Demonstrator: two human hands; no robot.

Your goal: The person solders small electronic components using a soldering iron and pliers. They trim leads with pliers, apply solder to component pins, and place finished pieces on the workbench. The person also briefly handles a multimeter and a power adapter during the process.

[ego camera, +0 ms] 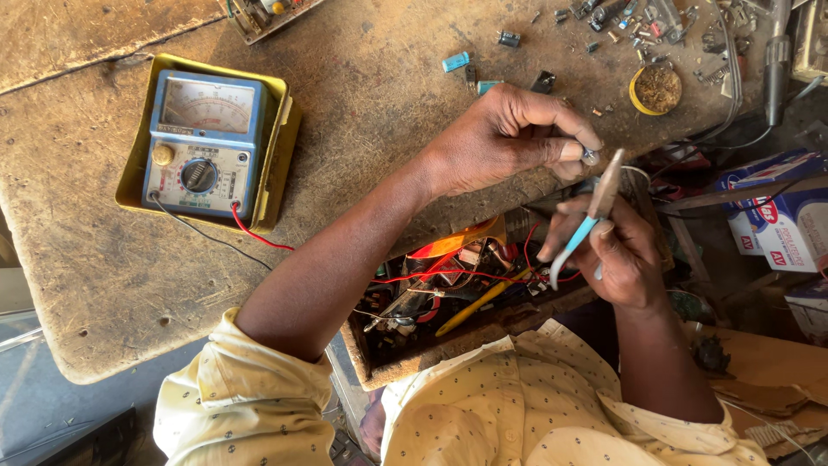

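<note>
The left hand pinches a small round metal part between thumb and fingertips, just off the bench edge. Right beside it, the right hand grips pliers with light-blue handles, their tip pointing up at the part, nearly touching it. Below both hands lies an open wooden drawer of red wires and components. Well to the left on the bench sits an analog multimeter in a yellow case.

- You work at a worn, stained wooden bench, its rounded edge chipped.
- Warm daylight falls across it; grey floor lies below.
</note>
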